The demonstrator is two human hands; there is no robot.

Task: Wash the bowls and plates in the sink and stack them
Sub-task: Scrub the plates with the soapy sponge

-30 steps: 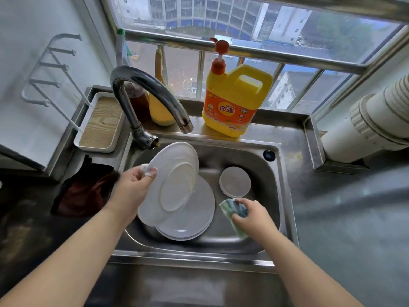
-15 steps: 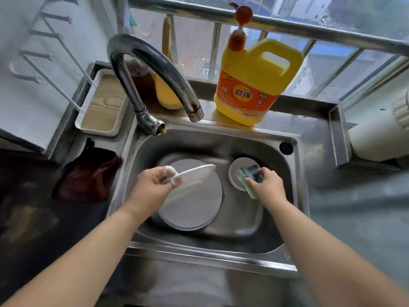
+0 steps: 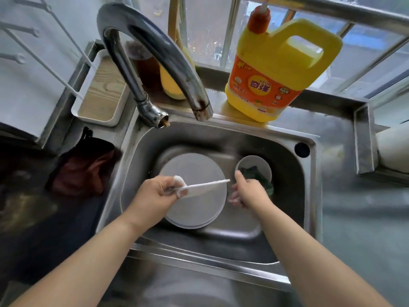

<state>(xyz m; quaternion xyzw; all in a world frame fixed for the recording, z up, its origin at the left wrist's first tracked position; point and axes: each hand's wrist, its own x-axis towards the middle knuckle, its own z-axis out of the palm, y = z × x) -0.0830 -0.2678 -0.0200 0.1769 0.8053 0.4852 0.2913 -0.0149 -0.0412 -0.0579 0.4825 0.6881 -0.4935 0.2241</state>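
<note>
My left hand point(image 3: 155, 196) pinches the rim of a white plate point(image 3: 208, 185), held level and seen edge-on above the sink point(image 3: 287, 209). Below it a stack of white plates point(image 3: 194, 209) lies flat on the sink floor. To the right sits a small white bowl point(image 3: 263, 162). My right hand point(image 3: 247, 193) is beside the held plate's right edge and grips a green sponge point(image 3: 256, 173) that reaches over the bowl. The hand's lower fingers are blurred.
The curved tap point(image 3: 159, 54) arches over the sink's back left. A yellow detergent jug point(image 3: 276, 69) stands on the back ledge. A white tray with a wooden base point(image 3: 101, 91) and a dark red cloth point(image 3: 84, 167) lie to the left. Steel counter extends right.
The left hand tipped the plate from upright to level over the stack. The right hand carried the sponge from the sink's front to the small bowl, then closer to the held plate. The view moved closer.
</note>
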